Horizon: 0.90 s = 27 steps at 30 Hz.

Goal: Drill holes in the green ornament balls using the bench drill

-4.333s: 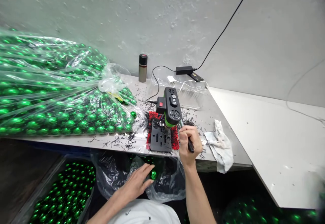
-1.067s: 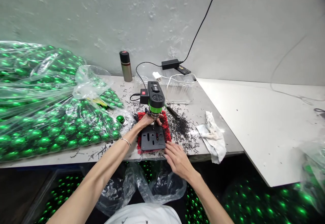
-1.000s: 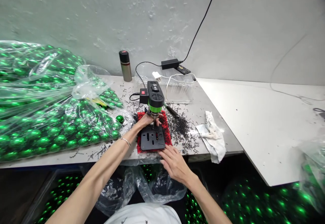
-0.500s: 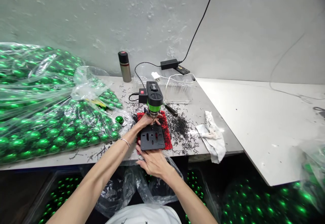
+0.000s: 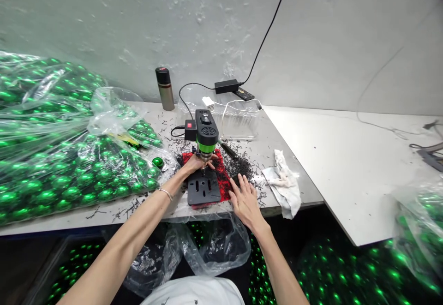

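Drill (image 5: 206, 132) overhangs the left hand (image 5: 196, 163), its grip unclear — lowering could nick it; the open right hand (image 5: 246, 203), sweeping edgeward, could spill scraps (image 5: 239, 165).

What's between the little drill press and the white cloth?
Part of the red mat and loose black bits lie between the drill press and the white cloth in the head view.

A thin, pale metallic bracelet (image 5: 167, 193) rings the wrist behind the left hand (image 5: 198, 163). Nearer the body than either bare hand, a white top (image 5: 199, 290) shows small dark marks (image 5: 196, 302), perhaps printed or loose bits.
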Available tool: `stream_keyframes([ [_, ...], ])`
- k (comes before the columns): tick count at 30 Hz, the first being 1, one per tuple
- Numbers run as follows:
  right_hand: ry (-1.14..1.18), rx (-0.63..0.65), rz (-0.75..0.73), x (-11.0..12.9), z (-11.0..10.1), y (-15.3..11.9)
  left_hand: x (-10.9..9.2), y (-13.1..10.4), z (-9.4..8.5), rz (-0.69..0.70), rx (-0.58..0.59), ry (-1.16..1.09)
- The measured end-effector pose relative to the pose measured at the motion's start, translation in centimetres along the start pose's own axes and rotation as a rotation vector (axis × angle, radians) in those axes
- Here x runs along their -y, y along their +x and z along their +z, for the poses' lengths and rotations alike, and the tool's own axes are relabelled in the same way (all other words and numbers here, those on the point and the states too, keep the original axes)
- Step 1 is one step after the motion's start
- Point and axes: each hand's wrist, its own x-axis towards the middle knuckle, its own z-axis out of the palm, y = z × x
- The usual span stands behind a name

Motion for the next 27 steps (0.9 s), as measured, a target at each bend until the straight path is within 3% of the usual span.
stream_keyframes([
  [5, 0.074, 0.055, -0.21, 1.3, 0.5, 2.0, -0.1, -0.2, -0.3, -0.013, 0.035, -0.003],
  [10, 0.031, 0.029, 0.01, -0.5, 0.2, 3.9, 0.0, 0.2, 0.0, 0.002, 0.034, -0.044],
  [12, 0.033, 0.019, -0.013, -0.5, 0.3, 4.0, 0.1, 0.4, 0.1, 0.007, 0.038, -0.065],
  [16, 0.067, 0.079, -0.199, 0.5, 0.6, 4.4, 0.5, 0.6, 0.1, -0.005, 0.041, -0.078],
  [21, 0.029, 0.009, 0.065, -0.3, 0.5, 5.4, 0.6, 0.3, 0.0, -0.002, 0.043, -0.09],
  [27, 0.047, -0.006, -0.076, 0.7, 0.6, 4.4, 0.4, 0.4, 0.1, -0.005, 0.032, -0.083],
])
